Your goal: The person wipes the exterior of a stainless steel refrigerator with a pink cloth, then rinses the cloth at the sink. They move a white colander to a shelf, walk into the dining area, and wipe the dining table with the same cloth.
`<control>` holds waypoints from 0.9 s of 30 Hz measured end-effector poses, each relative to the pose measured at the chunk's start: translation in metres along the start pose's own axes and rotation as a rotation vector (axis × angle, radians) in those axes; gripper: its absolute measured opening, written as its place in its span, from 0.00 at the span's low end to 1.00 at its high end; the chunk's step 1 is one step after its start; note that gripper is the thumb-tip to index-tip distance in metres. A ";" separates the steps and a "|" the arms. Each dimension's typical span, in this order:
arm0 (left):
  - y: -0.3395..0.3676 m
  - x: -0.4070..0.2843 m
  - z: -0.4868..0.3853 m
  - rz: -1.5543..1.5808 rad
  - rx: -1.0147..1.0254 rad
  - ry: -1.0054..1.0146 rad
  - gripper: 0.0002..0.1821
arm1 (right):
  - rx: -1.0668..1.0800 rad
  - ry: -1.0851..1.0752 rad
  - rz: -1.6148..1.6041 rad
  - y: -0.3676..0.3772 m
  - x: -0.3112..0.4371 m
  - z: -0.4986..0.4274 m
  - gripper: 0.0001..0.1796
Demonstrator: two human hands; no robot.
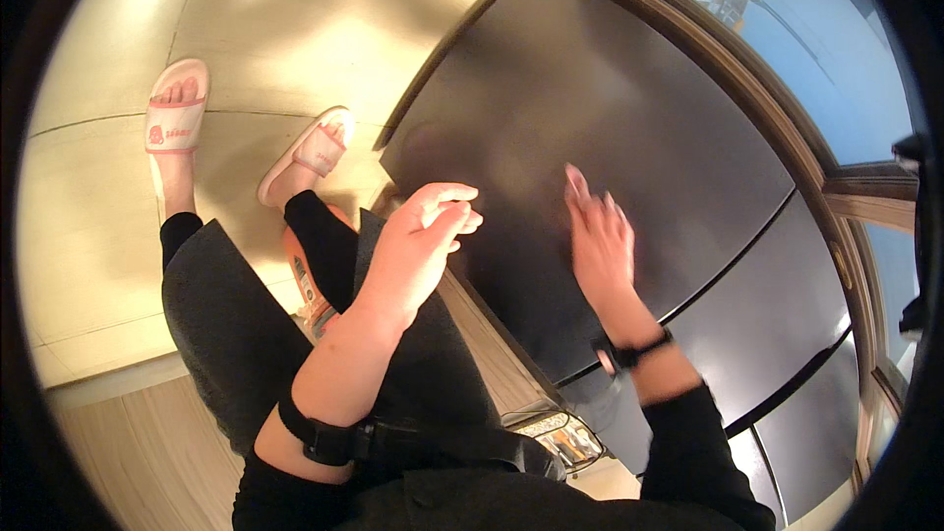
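Note:
My left hand (428,243) is raised in front of my thigh, its fingers loosely curled and the thumb near the fingertips; I see nothing in it. My right hand (601,240) appears slightly blurred, its fingers stretched out and holding nothing. Behind both hands spreads a smooth dark grey panel (546,88) with a dull sheen. Whether the right fingers touch it I cannot tell. Black seams divide it from further grey panels (737,287). A black band (317,439) circles my left forearm, and another dark band (641,350) sits on my right wrist.
Brown framing (745,81) borders the panels, with blue panes (804,51) beyond. A pale wood strip (501,354) runs along the near edge, beside a patterned item (564,439) and a thin dark cable. An orange object (299,258) lies behind my leg. My slippers (177,122) rest on pale tiles (280,29).

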State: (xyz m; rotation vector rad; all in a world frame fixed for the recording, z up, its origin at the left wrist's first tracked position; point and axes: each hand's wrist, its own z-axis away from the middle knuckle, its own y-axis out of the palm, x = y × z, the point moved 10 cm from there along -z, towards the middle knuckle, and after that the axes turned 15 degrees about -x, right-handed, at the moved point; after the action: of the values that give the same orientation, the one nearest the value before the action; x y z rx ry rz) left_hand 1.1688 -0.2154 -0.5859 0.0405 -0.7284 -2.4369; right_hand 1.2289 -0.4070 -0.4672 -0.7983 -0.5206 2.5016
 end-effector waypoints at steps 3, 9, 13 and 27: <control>0.010 0.003 -0.004 -0.037 0.014 -0.004 0.15 | 0.143 -0.066 0.201 -0.039 -0.029 0.087 0.37; 0.017 0.021 -0.007 -0.068 0.038 -0.042 0.13 | -0.037 -0.030 0.103 -0.008 -0.010 0.030 0.34; 0.003 0.026 -0.002 -0.106 0.016 -0.044 0.13 | 0.028 -0.041 0.139 0.061 0.036 -0.077 0.30; 0.012 0.031 -0.005 -0.085 0.054 -0.035 0.14 | 0.111 0.094 0.094 -0.040 -0.047 0.079 0.37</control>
State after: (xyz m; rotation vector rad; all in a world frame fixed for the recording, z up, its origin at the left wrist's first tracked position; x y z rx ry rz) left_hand 1.1505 -0.2426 -0.5796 0.0511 -0.8233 -2.5035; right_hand 1.2270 -0.4155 -0.3677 -0.9110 -0.3153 2.5384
